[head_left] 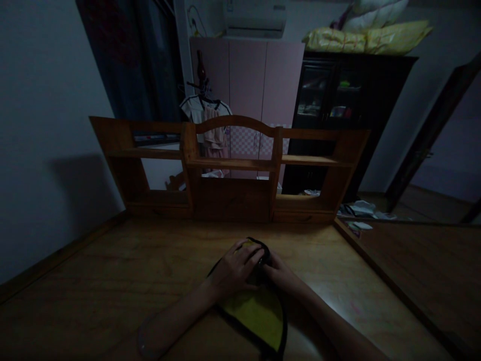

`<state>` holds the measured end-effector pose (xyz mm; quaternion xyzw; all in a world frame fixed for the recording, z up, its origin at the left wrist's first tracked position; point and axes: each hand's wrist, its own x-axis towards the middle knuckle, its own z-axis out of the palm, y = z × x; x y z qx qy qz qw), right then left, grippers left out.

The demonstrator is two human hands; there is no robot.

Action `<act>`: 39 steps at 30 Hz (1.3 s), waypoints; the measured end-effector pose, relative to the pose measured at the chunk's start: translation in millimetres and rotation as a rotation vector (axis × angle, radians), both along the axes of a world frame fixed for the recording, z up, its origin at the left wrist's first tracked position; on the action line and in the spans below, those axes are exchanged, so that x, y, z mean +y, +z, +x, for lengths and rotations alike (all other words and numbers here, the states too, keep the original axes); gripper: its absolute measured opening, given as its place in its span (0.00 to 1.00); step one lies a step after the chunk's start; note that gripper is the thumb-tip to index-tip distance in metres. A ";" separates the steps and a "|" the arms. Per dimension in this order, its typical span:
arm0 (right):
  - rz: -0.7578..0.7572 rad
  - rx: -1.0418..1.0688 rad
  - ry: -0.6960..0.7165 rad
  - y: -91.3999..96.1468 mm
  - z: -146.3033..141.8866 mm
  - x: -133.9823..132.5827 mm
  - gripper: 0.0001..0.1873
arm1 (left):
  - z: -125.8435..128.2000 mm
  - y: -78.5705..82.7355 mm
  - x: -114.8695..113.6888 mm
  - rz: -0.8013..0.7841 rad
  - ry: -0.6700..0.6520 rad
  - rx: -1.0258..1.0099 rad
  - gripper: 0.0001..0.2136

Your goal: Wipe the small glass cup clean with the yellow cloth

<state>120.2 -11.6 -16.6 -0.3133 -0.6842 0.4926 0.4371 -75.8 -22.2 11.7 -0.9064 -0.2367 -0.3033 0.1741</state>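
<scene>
A yellow cloth with a dark border (259, 313) lies on the wooden desk (112, 281), near the front edge. My left hand (235, 268) rests on its far end with fingers curled over the fabric. Just to the right, my right hand (278, 273) pinches the same end of the cloth, and the two hands touch each other there. The part of the cloth under the hands is hidden.
A wooden shelf unit (231, 170) stands along the back of the desk. Beyond it are a pink wardrobe (259, 85), clothes on hangers (206, 113) and a dark cabinet (338, 100) with bedding on top. The room is dim.
</scene>
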 end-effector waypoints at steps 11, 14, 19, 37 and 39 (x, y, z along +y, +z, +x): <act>0.234 -0.170 -0.112 8.0 -0.6 -4.7 0.22 | -0.5 0.8 1.8 -0.041 0.013 -0.027 0.40; 0.273 -0.257 -0.159 0.2 2.6 0.6 0.23 | -0.4 0.7 2.5 -0.053 0.031 -0.040 0.42; 0.279 -0.332 -0.192 0.0 2.8 2.7 0.24 | 0.4 0.2 2.5 -0.087 0.069 -0.071 0.45; 0.210 -0.218 -0.071 28.2 1.4 -15.7 0.20 | -5.6 -7.5 -0.5 0.172 -0.106 0.021 0.26; 0.215 -0.246 -0.106 23.9 3.2 -13.9 0.24 | -4.4 -7.7 -1.4 0.173 -0.108 0.038 0.26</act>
